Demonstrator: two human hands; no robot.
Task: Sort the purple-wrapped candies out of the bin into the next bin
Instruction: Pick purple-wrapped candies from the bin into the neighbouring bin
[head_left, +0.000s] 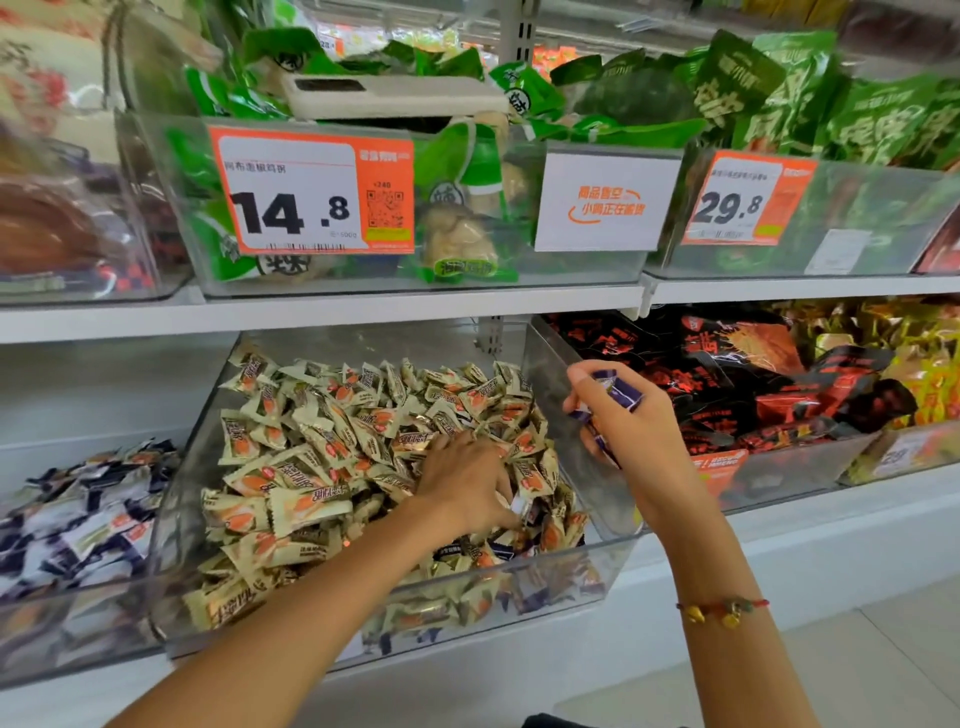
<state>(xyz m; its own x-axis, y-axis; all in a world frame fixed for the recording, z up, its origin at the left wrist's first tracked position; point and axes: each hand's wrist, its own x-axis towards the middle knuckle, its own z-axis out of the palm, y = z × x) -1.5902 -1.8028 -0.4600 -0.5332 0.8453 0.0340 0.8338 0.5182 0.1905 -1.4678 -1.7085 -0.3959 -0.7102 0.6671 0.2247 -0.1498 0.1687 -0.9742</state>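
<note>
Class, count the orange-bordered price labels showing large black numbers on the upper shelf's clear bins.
2: the orange-bordered price label reading 14.8 on the left-centre clear bin, and the orange-bordered label reading 29.8 on the right clear bin. Others may be hidden.

Two white shelves. Lower shelf (779, 525): clear bin of cream candies (613, 566), bin of purple-white candies (31, 639) touching its left side, bin of red-black packs (810, 467) right. Upper shelf (363, 306): clear bins of green packs (467, 270), orange price tags (311, 189) on fronts.

Both forearms are bare, and a thin red cord bracelet (722, 609) with small gold charms circles the right wrist
</note>
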